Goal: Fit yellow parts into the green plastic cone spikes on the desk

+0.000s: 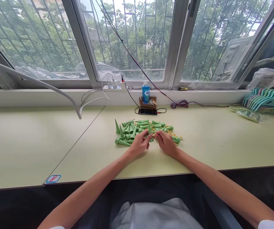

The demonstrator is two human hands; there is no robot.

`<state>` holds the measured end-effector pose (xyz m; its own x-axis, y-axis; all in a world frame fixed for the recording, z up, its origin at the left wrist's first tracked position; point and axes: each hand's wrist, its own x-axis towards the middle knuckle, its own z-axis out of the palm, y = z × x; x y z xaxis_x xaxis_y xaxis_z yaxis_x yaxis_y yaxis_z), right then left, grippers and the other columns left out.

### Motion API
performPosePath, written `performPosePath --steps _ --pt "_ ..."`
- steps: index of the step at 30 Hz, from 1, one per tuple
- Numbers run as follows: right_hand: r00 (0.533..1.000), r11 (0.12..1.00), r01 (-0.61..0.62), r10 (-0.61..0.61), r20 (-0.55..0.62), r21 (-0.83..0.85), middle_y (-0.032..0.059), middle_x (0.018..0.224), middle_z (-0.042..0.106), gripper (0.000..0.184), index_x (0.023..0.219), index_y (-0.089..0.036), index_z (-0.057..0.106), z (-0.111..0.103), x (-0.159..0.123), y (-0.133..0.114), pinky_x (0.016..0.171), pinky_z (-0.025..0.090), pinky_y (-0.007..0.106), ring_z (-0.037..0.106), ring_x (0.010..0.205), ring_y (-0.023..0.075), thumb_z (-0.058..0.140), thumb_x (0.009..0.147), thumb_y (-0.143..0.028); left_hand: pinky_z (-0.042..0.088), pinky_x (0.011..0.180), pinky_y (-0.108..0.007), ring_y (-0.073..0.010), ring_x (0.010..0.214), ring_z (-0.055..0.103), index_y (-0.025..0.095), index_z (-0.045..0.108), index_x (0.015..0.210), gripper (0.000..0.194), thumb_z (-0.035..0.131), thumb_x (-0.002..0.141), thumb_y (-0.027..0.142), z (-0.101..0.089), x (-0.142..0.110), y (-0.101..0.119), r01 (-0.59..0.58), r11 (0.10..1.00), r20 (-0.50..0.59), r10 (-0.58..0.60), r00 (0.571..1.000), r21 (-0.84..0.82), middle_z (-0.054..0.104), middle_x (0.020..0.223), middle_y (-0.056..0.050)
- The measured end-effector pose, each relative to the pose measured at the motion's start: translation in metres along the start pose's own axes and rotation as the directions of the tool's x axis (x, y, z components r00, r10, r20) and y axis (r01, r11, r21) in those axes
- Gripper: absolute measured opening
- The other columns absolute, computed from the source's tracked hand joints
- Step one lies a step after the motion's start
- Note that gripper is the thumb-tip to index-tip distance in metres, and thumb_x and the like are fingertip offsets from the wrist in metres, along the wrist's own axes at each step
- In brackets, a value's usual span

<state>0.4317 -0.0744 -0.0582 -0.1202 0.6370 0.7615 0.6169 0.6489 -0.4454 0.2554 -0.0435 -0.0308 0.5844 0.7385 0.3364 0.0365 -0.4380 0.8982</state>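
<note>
My left hand [138,143] is closed around a green plastic cone spike [149,128], its pointed end up. Just to the right, my right hand [167,143] is pinched at the spike's side; a small yellowish piece seems to be at the fingertips, but it is too small to make out. Behind and around both hands lies a heap of similar green cone spikes [122,142], a few standing on their wide ends and others on their sides. Small yellow pieces [178,137] are mixed in on the heap's right side, partly hidden by my right hand.
Beyond the heap lie a phone [147,112] with cables and a small cardboard box [153,106] beside a blue bottle [145,93]. A coiled cable [182,104] runs right toward turquoise hangers [263,100] and a plastic packet [245,114]. A white tube [55,90] hangs over the left table.
</note>
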Motion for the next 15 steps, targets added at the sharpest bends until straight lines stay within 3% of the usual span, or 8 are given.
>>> performPosePath --steps 6,15 --pt "0.998 0.999 -0.045 0.044 0.042 0.026 0.0033 0.078 0.064 0.015 0.095 -0.021 0.055 -0.0049 -0.0011 -0.0033 0.06 0.042 0.026 0.056 0.064 0.0151 0.044 0.1 -0.028 0.032 0.039 -0.019 -0.005 0.041 0.049 0.018 0.049 0.086 0.034 0.046 0.094 0.051 0.0014 -0.0005 -0.0006 -0.005 1.0 0.001 0.005 1.0 -0.002 0.044 0.071 0.004" --pt "0.992 0.994 -0.101 0.096 0.087 0.045 -0.0008 0.069 0.057 0.013 0.097 -0.022 0.051 -0.0076 -0.0035 -0.0011 0.055 0.038 0.026 0.05 0.056 0.0139 0.043 0.1 -0.031 0.024 0.04 -0.019 -0.0048 0.041 0.034 0.017 0.049 0.083 0.032 0.046 0.095 0.047 0.0003 0.0 0.0044 -0.041 0.997 -0.012 0.042 0.999 0.064 0.037 0.056 0.007"
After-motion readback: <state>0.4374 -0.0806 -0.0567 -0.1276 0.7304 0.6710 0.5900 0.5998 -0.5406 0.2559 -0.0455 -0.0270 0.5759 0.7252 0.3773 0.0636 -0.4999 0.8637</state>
